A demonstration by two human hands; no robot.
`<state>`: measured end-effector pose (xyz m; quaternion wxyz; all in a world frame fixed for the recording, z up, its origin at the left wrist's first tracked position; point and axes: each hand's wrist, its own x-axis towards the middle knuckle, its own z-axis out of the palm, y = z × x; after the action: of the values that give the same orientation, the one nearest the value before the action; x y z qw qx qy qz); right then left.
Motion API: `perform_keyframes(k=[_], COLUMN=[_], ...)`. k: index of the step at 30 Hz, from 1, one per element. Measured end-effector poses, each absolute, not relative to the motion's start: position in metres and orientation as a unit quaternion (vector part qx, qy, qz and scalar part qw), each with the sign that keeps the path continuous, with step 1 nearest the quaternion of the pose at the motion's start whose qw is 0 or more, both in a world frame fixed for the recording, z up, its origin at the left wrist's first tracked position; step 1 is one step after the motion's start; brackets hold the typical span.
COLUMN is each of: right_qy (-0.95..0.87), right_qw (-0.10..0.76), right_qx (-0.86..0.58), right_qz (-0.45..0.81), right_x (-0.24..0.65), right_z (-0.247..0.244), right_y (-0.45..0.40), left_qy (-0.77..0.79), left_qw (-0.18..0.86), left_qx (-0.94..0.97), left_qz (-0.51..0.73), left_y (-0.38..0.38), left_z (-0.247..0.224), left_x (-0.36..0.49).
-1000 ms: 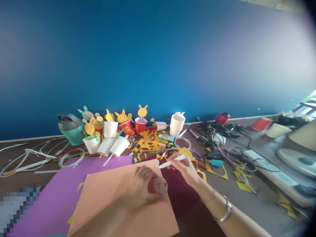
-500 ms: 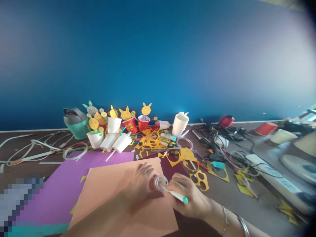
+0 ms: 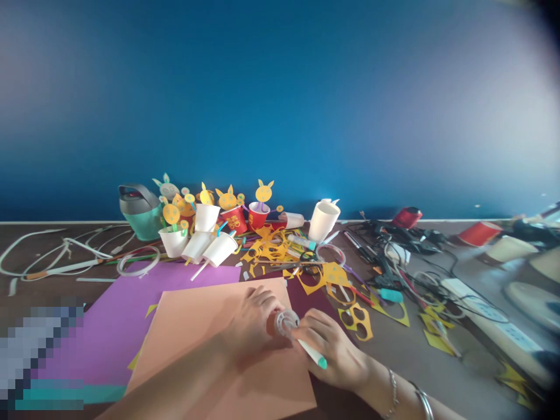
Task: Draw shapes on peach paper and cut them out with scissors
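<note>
My left hand [image 3: 256,315] rests on the orange paper [image 3: 188,338], its fingers closed on a small clear round object [image 3: 287,322], maybe a tape roll or lid. Right beside it, my right hand [image 3: 330,347] grips a white marker [image 3: 310,352] with a green end that points toward me. The marker's other end meets the clear object and is hidden by my fingers. Under the orange sheet lies purple paper [image 3: 105,321], with a dark maroon sheet [image 3: 306,291] behind my right hand.
White cups [image 3: 220,249] and red cups [image 3: 259,217] with yellow paper animals stand at the back, near a green-grey container [image 3: 142,216]. Yellow scraps [image 3: 335,274], scissors, pens and cables lie to the right, with a power strip [image 3: 490,315] and a tall white cup [image 3: 324,221].
The view has shifted slightly. The marker's green end has moved a little left and down, and my right hand has tilted with it. Both hands keep their holds.
</note>
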<state>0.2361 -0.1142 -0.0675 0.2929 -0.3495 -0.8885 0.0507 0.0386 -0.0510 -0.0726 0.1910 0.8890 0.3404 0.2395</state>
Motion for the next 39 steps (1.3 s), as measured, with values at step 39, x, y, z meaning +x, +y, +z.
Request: perform_keyframes(k=[39], right_qy=[-0.949], right_qw=[-0.033], right_qx=[-0.308], right_qz=[0.052], right_x=[0.195], right_z=[0.009], right_y=[-0.062], left_qy=[0.307], left_qw=[0.155], left_qx=[0.904], left_qz=[0.252], left_y=[-0.044], left_z=[-0.08], left_x=[0.033])
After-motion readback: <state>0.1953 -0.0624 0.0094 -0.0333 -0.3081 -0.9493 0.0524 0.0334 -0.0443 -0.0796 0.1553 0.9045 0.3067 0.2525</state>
